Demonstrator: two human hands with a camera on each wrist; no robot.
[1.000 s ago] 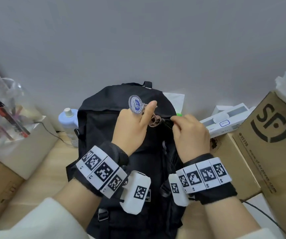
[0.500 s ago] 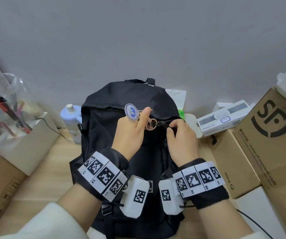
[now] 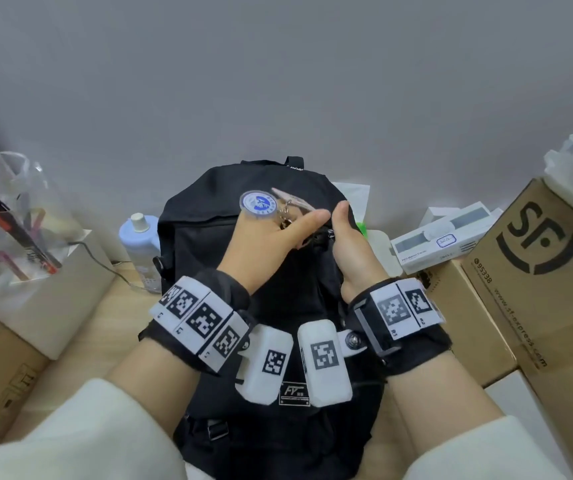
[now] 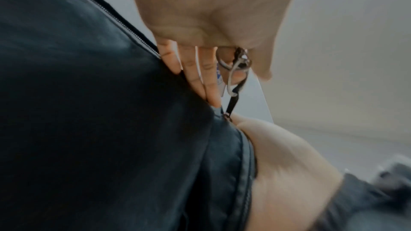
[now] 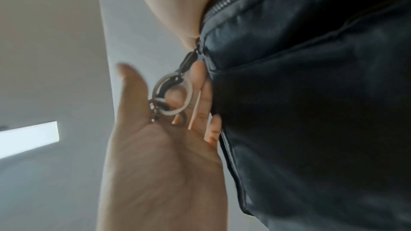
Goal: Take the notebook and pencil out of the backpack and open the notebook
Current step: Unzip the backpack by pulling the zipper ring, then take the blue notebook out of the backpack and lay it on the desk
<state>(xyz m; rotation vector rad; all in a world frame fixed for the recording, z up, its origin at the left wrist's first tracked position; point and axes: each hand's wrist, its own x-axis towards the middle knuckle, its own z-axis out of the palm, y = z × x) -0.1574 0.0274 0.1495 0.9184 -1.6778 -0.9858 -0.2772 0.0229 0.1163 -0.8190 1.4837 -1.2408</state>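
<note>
Both hands [image 3: 271,244] rest on the black backpack [image 3: 209,237].

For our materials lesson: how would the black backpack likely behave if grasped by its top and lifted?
The backpack would probably sag, not hold shape: its cloth creases by the right hand. The keyring charms would likely swing. Its weight cannot be judged.

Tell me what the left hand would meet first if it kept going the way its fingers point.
Probably the right hand: the left hand points its fingers across the backpack top toward it, with the key rings lying over them. Depth is unclear.
</note>
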